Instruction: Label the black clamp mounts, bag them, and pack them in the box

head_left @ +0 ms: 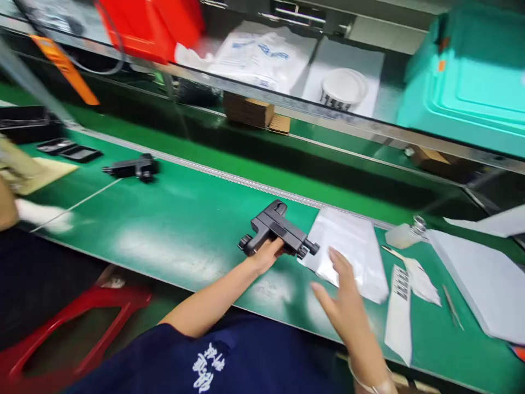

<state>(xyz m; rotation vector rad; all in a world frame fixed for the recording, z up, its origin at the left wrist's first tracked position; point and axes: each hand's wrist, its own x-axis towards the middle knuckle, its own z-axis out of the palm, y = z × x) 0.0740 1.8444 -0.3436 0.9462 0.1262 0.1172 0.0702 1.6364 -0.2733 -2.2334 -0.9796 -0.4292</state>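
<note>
My left hand (267, 253) grips a black plastic bracket-like part (279, 230) that rests on the green conveyor belt (172, 219). My right hand (342, 293) hovers open, fingers spread, over the near edge of a stack of clear plastic bags (348, 249) lying just right of the part. A second black part (133, 167) lies farther left on the belt, out of reach of both hands.
A sticker strip (400, 306), tweezers (452, 306), a small bottle (404, 234) and white sheets (484, 279) lie at the right. Another person's gloved hand (39, 214) rests at the far left. A red stool (77, 323) stands below. Shelf above holds a teal bin (471, 82) and bags.
</note>
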